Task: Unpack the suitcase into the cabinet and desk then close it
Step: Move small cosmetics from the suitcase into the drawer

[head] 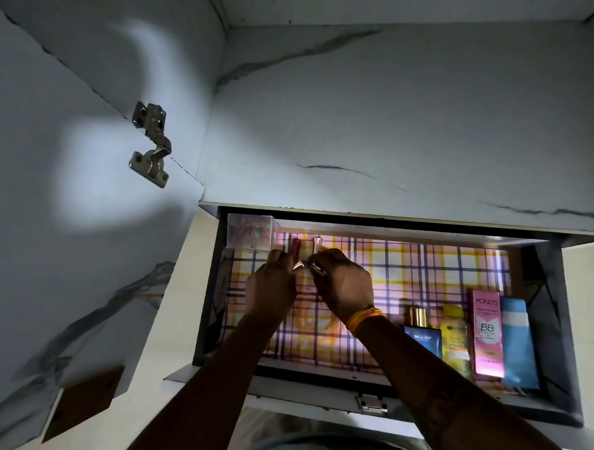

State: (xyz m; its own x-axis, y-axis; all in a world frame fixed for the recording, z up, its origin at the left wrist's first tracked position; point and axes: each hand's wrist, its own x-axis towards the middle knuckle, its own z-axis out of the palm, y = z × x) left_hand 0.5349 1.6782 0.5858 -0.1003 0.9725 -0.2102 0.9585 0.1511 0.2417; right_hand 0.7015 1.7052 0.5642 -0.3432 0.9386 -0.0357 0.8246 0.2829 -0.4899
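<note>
POND'S BB cream box [488, 332] in drawer [547, 303]

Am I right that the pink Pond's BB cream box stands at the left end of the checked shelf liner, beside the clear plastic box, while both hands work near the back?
Not quite: the head view shows the Pond's BB cream box at the right end of the checked shelf liner, between a yellow bottle and a blue packet. The clear plastic box is at the left; both hands do work near the back.

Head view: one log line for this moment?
stage: stocking drawer | left hand: on red tube | right hand: pinching small shiny item | toiletries: right side
</note>
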